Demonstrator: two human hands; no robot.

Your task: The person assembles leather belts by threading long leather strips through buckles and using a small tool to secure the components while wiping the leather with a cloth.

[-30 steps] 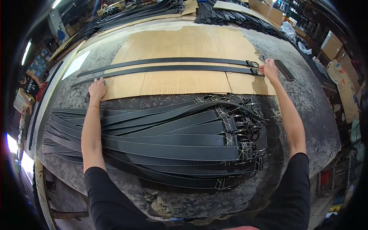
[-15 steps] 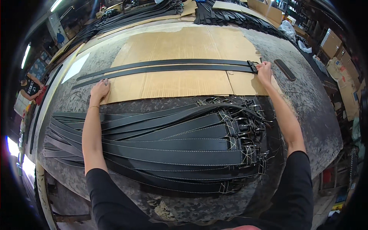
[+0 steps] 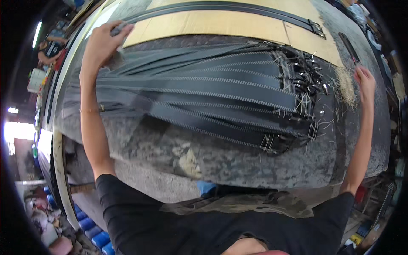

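My left hand (image 3: 102, 46) is raised over the left end of the belt pile, thumb and fingers curled around something grey. Blur hides what that is. At the far right my right hand (image 3: 364, 80) is closed at the near end of a narrow dark bar (image 3: 348, 46), where a bit of red shows by the fingertips. A pile of black belts (image 3: 204, 87) with pale stitching lies before me, its metal buckles (image 3: 304, 76) and loose thread ends to the right. Two plain black belts (image 3: 221, 6) lie along the cardboard (image 3: 204, 23) beyond, with their buckles (image 3: 316, 29) at the right.
A heap of pale thread clippings (image 3: 346, 87) lies on the worn grey table (image 3: 229, 165), left of my right hand. The table's front edge runs close to my body. Another person (image 3: 51, 49) is at the far left. Blue cylinders (image 3: 100, 239) stand low at left.
The view has tipped down toward my body. My right hand has left the buckles of the two plain belts and moved right to the dark bar. My left hand has lifted and looks nearer.
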